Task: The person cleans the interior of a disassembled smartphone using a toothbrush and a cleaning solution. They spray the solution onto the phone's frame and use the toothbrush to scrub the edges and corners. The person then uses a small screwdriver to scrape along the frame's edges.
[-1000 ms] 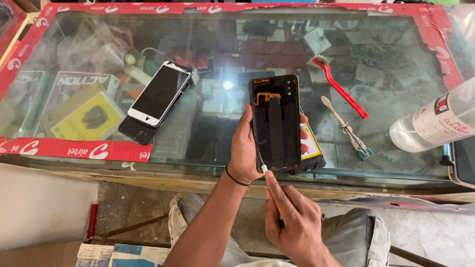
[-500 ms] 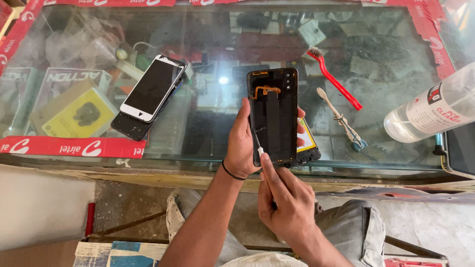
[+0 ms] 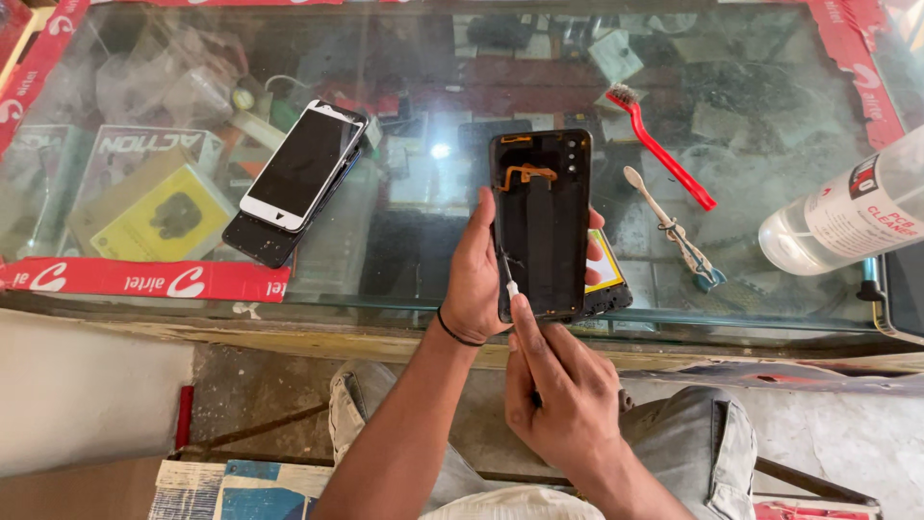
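Observation:
My left hand (image 3: 474, 279) grips an opened black phone body (image 3: 541, 217), held upright over the front edge of a glass counter (image 3: 404, 241). An orange flex strip shows near the phone's top. My right hand (image 3: 558, 395) is below it, pinching a thin tool with a white tip (image 3: 511, 286) that touches the phone's lower left edge. A second part with a yellow and red patch (image 3: 606, 270) lies on the glass right behind the phone.
A stack of phones, the top one white-framed (image 3: 298, 173), lies on the glass to the left. A red brush (image 3: 659, 144), a small pale brush (image 3: 669, 226) and a clear bottle on its side (image 3: 847, 207) are to the right. Red tape (image 3: 144, 279) lines the counter edge.
The phone and my hands sit slightly lower and nearer the counter's front edge in view. My right hand has moved up, bringing the tool tip against the phone's lower left edge.

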